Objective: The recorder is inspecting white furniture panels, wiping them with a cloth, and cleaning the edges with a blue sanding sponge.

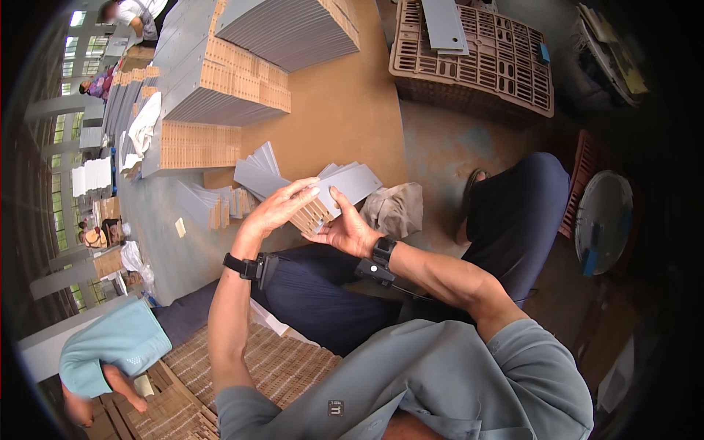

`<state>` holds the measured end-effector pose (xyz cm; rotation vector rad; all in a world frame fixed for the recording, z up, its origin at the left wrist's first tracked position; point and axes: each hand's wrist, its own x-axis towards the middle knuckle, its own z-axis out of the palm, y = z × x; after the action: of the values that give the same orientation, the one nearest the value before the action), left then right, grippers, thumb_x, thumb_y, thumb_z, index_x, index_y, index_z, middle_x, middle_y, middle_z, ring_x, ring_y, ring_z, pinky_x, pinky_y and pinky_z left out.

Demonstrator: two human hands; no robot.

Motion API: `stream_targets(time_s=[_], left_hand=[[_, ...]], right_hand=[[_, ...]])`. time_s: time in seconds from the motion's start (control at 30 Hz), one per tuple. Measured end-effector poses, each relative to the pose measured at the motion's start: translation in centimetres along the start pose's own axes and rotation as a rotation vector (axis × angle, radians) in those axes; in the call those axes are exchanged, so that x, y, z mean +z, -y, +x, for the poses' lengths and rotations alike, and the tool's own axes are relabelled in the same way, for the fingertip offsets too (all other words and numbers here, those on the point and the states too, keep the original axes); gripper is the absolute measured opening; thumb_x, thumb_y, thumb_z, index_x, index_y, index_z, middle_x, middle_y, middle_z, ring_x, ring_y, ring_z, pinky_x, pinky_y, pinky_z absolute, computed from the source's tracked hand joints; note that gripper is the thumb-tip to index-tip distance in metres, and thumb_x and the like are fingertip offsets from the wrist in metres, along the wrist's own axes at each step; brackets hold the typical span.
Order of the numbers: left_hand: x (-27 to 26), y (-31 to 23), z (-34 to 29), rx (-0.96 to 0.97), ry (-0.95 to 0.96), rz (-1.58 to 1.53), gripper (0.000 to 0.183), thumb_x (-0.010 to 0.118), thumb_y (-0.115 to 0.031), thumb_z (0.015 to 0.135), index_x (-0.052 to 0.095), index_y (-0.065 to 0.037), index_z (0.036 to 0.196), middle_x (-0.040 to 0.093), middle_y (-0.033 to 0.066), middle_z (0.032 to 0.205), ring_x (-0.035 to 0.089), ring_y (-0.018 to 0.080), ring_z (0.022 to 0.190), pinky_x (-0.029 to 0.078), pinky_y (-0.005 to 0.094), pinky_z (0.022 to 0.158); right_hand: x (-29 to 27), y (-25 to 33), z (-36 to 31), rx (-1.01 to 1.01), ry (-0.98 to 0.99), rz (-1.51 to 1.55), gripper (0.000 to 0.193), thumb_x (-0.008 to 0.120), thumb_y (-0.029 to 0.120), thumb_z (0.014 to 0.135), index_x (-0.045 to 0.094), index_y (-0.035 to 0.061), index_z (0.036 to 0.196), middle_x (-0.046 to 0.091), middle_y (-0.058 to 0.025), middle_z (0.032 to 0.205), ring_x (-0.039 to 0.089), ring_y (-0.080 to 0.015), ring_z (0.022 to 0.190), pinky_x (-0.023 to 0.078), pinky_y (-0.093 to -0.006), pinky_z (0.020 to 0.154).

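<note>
A small stack of grey boards (350, 181) with bare wood-coloured ends is held over my lap, slightly fanned at its far end. My right hand (350, 232) is closed round its right side, thumb on the top face and fingers beneath. Along the stack's left side lies my left hand (277, 210), its fingers stretched out and touching the boards near their ends. More loose grey boards (258, 173) are fanned out just beyond my left hand. A crumpled beige cloth (396, 209) lies right of the stack.
Tall stacks of grey boards (227, 81) stand ahead on a brown sheet (345, 103). Leaning boards (213, 202) sit at the left. A brown plastic crate (477, 62) is at far right, near a round lidded bucket (603, 220). A person in light blue (114, 337) is at lower left.
</note>
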<state>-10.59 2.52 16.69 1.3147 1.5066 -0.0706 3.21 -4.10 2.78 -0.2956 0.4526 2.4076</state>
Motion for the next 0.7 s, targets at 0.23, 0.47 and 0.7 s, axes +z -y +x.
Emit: stream_targets(time_s=[0.23, 0.47, 0.7], left_hand=[[0.1, 2.3, -4.0, -0.147, -0.081, -0.370, 0.075, 0.063, -0.048, 0.095, 0.035, -0.009, 0.152, 0.044, 0.0156, 0.148, 0.039, 0.0283, 0.139, 0.039, 0.0414, 0.107], [2.8, 7.0, -1.0, 0.066, -0.243, -0.780, 0.086, 0.074, -0.044, 0.088, 0.032, -0.001, 0.148, 0.047, 0.0177, 0.141, 0.045, 0.0267, 0.132, 0.041, 0.0423, 0.109], [3.2, 6.3, -2.1, 0.229, -0.131, -1.194, 0.080, 0.067, -0.056, 0.085, 0.048, 0.002, 0.136, 0.059, 0.0179, 0.126, 0.061, 0.0295, 0.115, 0.052, 0.0438, 0.099]], right_hand=[[0.5, -1.2, -1.5, 0.060, -0.111, -0.580, 0.081, 0.056, 0.062, 0.092, 0.032, 0.0079, 0.148, 0.044, -0.0181, 0.141, 0.050, -0.0307, 0.127, 0.049, -0.0523, 0.097], [4.8, -0.7, -3.0, -0.191, -0.163, -1.734, 0.097, 0.063, 0.059, 0.087, 0.023, -0.0031, 0.150, 0.045, -0.0333, 0.137, 0.049, -0.0431, 0.128, 0.045, -0.0474, 0.103], [9.9, -0.6, -5.5, -0.200, -0.165, -1.958, 0.116, 0.063, 0.065, 0.085, 0.007, -0.0149, 0.149, 0.045, -0.0396, 0.127, 0.051, -0.0477, 0.123, 0.047, -0.0483, 0.101]])
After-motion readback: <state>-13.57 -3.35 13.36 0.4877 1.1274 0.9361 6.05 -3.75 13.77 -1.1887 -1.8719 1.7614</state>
